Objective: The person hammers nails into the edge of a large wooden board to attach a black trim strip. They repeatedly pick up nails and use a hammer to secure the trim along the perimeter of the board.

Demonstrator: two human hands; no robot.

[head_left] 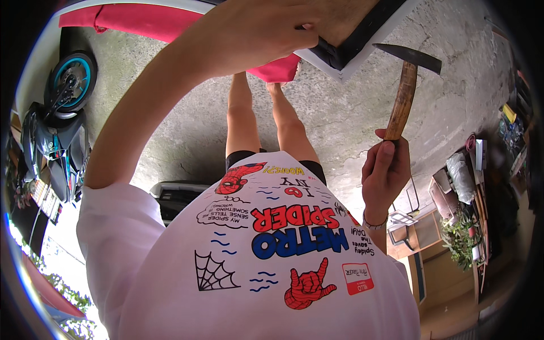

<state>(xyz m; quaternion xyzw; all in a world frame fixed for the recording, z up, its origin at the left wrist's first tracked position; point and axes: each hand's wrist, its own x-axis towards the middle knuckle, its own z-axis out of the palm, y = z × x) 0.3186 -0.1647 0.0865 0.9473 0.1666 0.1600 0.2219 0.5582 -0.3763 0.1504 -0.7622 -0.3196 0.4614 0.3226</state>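
My right hand (387,170) is shut on the wooden handle of a hammer (403,96), whose dark metal head points up and to the right beside a white-and-black framed panel corner (350,48). My left hand (266,28) reaches up high and presses against that panel, fingers curled at its dark edge; whether it pinches something small there is hidden. My white printed shirt (255,255) and bare legs (266,119) fill the middle, above a concrete floor.
A teal-and-black scooter (56,130) stands at the left. A red sheet (141,22) hangs along the top. Shelves with plants, bags and clutter (464,209) line the right side. A dark seat (173,195) sits behind my body.
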